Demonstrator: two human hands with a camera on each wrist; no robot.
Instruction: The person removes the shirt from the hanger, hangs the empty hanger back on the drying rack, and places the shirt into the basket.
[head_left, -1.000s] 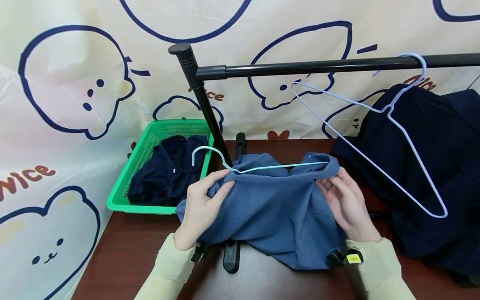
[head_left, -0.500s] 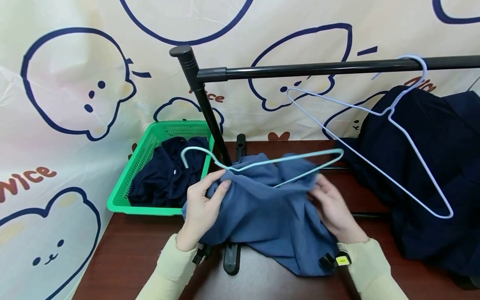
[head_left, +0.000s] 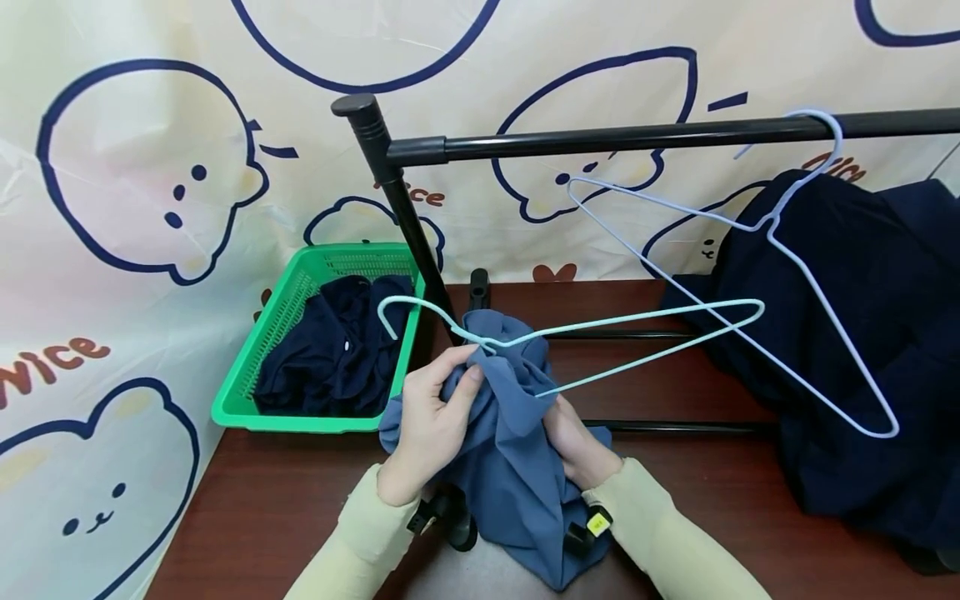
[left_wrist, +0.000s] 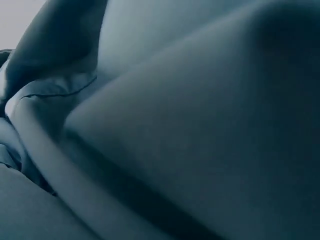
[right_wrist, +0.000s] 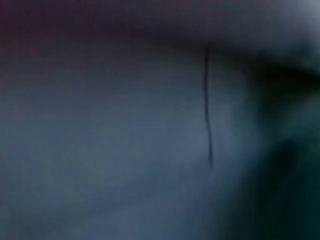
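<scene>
L hand [head_left: 435, 412] pinches cloth [head_left: 510, 433] by hanger [head_left: 600, 324]; R hand [head_left: 576, 442] at cloth, fingers hidden, can't tell grip. Cloth bunched over bench [head_left: 277, 500]; hanger's R arm bare, L end hidden: prob. half-done at most.

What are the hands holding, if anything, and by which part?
The left hand pinches the blue garment by bunched cloth near the neck of the mint hanger. The right hand has its fingers hidden by cloth, so its hold cannot be told.
</scene>
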